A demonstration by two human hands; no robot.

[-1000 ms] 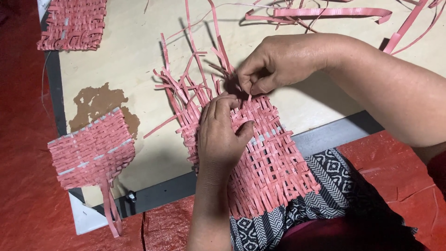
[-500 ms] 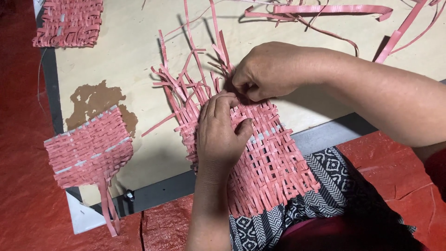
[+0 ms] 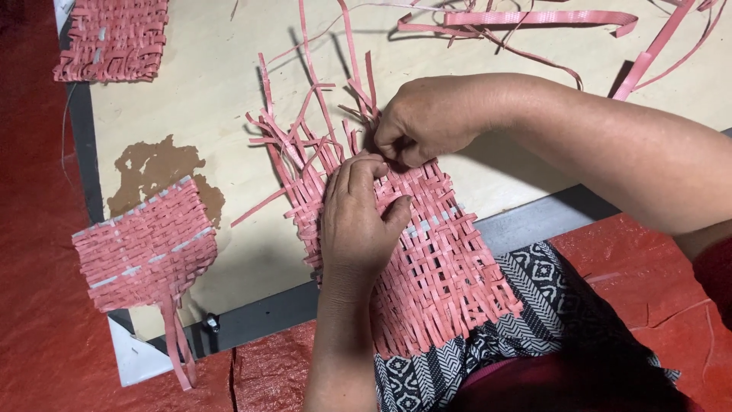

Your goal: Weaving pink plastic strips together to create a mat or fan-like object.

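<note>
A half-woven mat of pink plastic strips (image 3: 442,267) lies across the near edge of a pale board (image 3: 229,99) and onto my lap. My left hand (image 3: 358,221) presses flat on the woven part, fingertips at its upper edge. My right hand (image 3: 423,118) is closed in a pinch on a loose pink strip (image 3: 358,84) at the top of the weave, right above my left fingers. Several unwoven strip ends (image 3: 293,141) fan out upward and to the left from the mat.
A finished pink woven piece (image 3: 145,248) lies at the board's left near corner, next to a brown stain (image 3: 156,164). Another woven piece (image 3: 114,38) sits at the top left. Long loose pink strips (image 3: 534,19) lie at the top right. Red sheeting (image 3: 38,305) covers the floor.
My right hand has curled further over the top edge of the weave, its fingers now tucked under. My left hand has stayed pressed on the mat.
</note>
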